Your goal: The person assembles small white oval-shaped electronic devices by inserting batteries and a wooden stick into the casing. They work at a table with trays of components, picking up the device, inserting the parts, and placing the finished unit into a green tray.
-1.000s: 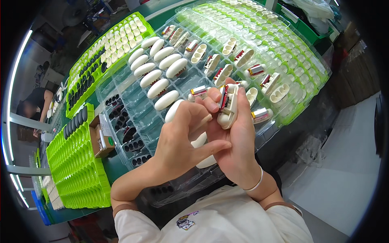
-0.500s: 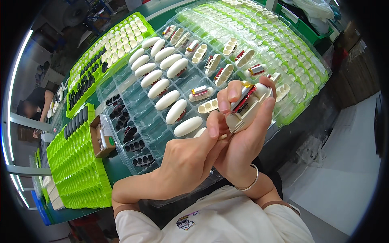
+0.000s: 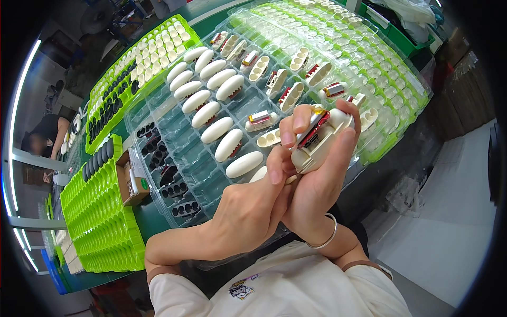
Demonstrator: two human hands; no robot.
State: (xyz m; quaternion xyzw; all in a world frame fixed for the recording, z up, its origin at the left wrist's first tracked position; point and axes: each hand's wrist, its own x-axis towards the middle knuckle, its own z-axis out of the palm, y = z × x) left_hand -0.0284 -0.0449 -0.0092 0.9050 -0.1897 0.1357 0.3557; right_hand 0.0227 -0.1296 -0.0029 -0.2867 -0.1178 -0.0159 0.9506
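We cradle the white oval shell [image 3: 323,141] above the clear tray [image 3: 211,158], right hand [image 3: 317,195] clasping its sides, left hand [image 3: 253,211] fingers pressing its red-and-silver insert [image 3: 312,129]; light, rigid, probably fragile.

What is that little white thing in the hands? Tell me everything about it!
The white oval shell looks like smooth cream plastic, an open half with its hollow side showing. Inside sits a small red and silver part. It is held up, tilted, above the clear tray. The right hand cups it from below, fingers wrapped round its far end, and the left hand presses a thumb against its near edge.
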